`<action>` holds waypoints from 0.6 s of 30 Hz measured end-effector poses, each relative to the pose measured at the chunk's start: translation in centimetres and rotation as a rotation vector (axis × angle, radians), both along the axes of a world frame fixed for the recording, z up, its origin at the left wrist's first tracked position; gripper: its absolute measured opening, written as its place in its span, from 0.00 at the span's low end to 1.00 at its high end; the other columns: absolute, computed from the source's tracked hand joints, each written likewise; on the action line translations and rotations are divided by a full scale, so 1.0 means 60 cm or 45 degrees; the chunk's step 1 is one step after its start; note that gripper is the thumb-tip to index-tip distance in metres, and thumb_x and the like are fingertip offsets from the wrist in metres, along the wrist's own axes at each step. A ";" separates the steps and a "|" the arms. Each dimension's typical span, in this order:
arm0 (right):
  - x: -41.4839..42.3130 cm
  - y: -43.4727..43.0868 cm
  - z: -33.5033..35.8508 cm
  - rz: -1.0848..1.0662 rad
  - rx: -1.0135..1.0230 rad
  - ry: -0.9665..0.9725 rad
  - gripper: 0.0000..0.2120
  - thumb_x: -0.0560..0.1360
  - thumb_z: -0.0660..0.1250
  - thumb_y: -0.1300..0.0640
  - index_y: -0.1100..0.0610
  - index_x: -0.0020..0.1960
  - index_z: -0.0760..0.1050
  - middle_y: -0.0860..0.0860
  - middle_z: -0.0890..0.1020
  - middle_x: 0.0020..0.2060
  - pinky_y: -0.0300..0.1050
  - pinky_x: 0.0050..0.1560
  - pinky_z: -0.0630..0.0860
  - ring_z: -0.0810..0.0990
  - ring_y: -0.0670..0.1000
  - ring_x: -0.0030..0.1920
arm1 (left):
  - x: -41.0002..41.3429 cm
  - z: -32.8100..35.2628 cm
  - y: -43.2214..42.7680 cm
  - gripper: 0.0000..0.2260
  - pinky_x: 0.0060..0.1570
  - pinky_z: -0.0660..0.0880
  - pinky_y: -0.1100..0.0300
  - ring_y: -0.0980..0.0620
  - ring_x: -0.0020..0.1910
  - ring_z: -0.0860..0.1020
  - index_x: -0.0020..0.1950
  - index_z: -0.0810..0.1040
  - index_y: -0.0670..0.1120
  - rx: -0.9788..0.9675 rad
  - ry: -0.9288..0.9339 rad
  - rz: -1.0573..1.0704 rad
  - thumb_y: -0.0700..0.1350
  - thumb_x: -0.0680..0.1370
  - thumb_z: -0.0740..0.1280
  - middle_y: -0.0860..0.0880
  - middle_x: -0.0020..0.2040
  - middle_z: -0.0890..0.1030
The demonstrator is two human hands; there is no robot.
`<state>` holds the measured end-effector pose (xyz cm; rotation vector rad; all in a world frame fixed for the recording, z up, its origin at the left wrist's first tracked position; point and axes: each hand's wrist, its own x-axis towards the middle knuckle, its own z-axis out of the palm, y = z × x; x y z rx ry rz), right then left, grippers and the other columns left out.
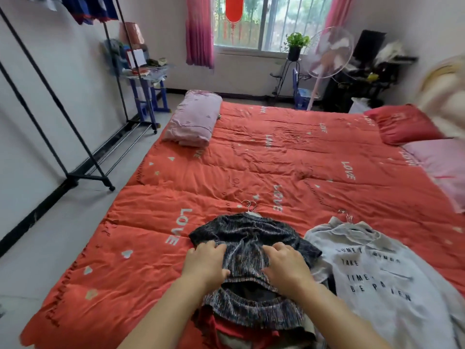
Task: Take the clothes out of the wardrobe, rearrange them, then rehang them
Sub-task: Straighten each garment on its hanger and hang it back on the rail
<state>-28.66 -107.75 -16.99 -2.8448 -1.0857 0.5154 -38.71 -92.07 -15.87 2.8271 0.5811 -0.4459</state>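
hands, head view: left hand (206,260) and right hand (286,264) both grab the dark top (247,235), fingers (212,248) curled in its cloth | where: top sits on a clothes pile (239,331) at the near edge of the red bed (302,152), just beside the grey shirt (377,273) | risk: a hard pull may drag the pile off, or tangle the hanger hooks (249,205)

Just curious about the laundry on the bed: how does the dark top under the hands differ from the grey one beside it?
The dark top is black with pale flecks; the grey top is light with printed black words. The dark top is bunched, gripped by the left hand and right hand; the grey top lies spread out, untouched. Both show a wire hanger hook at the neck.
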 end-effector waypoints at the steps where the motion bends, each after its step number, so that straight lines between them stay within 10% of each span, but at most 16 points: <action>1: 0.023 0.005 -0.006 -0.022 -0.008 0.016 0.25 0.78 0.61 0.52 0.52 0.73 0.60 0.51 0.69 0.66 0.49 0.67 0.63 0.66 0.54 0.66 | 0.029 -0.007 0.009 0.26 0.62 0.66 0.51 0.46 0.65 0.68 0.72 0.63 0.50 -0.009 0.009 -0.027 0.56 0.77 0.63 0.48 0.67 0.69; 18: 0.411 0.144 -0.245 -0.028 -0.057 0.225 0.19 0.78 0.60 0.52 0.55 0.69 0.67 0.53 0.72 0.63 0.50 0.62 0.68 0.69 0.56 0.63 | 0.396 -0.219 0.123 0.24 0.64 0.66 0.51 0.46 0.67 0.65 0.72 0.62 0.48 -0.098 0.135 0.015 0.52 0.78 0.62 0.47 0.68 0.67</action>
